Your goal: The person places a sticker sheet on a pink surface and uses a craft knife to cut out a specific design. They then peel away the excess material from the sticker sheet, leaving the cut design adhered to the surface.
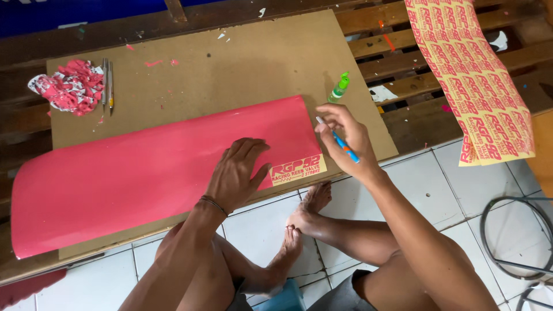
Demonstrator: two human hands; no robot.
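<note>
Hands apart | left (pixel 236 173) flat on glossy red vinyl sheet (pixel 144 173) | right (pixel 345 141) gripping slim blue knife (pixel 340 141)

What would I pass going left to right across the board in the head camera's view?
Pile of pink scraps → craft knives → pink sheet → left hand pressing on it → yellow sticker → right hand with a blue pen-like tool → yellow printed sheet.
</note>
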